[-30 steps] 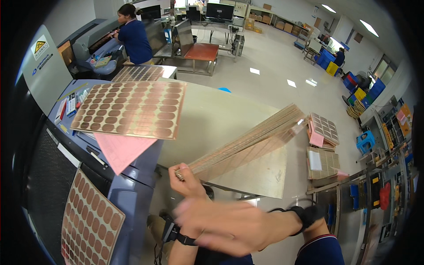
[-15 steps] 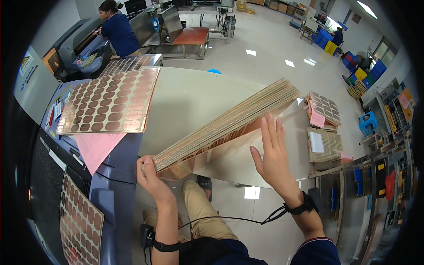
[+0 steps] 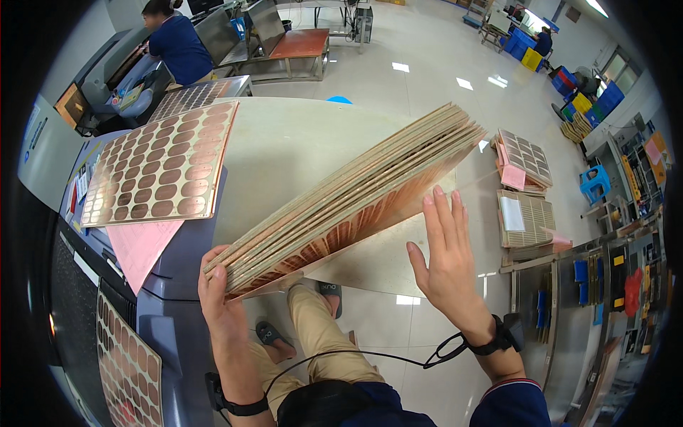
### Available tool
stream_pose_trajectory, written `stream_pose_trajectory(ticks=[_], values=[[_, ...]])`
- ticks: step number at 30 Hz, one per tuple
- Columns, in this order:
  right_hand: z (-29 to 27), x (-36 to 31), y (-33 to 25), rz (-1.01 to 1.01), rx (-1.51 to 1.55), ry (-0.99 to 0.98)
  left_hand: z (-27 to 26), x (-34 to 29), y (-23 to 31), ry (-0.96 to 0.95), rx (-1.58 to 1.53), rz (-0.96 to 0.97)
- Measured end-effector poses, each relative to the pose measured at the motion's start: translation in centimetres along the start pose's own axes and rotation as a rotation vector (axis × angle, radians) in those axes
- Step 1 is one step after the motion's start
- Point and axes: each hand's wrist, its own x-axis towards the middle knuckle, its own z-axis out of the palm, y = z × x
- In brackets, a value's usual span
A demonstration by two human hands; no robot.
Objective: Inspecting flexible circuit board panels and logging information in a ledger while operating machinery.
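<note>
A thick stack of thin copper-patterned circuit board panels stands on its edge, slanting across the table. Its long edges face up, and gaps show between several panels. My left hand grips the near left end, thumb on one side and fingers on the other. On the near side of the stack, toward its far right end, my right hand is held flat with fingers stretched out and thumb apart. Whether its fingertips touch the outer panel I cannot tell.
Left of the table, a panel with copper ovals lies over a pink sheet; another panel leans below. Panel stacks stand at right beside metal racks. A co-worker is at the far left. A cable joins my wrist straps.
The near left end of the stack has shifted left and toward me with my left hand. Its panels have spread further apart. My right hand stays flat, nearly in the same place.
</note>
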Motion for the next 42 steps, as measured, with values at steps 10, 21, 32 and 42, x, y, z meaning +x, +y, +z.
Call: stream_pose_trajectory(ticks=[10,21,32,42], values=[[-0.3,-0.9,0.1,-0.005,0.006,0.032,-2.2,0.5,-1.9,-0.085,0.012,0.045],[-0.3,2.5,-0.2,-0.055,-0.031,0.016,-2.6,0.5,-2.7,-0.124,0.159,0.187],[-1.3,3.2,-0.3,-0.055,0.0,-0.031,-2.7,0.2,-2.0,-0.169,0.054,0.144],[-4.2,-0.4,3.1,-0.252,-0.013,-0.026,-1.3,-2.2,-0.9,-0.187,0.708,0.488]])
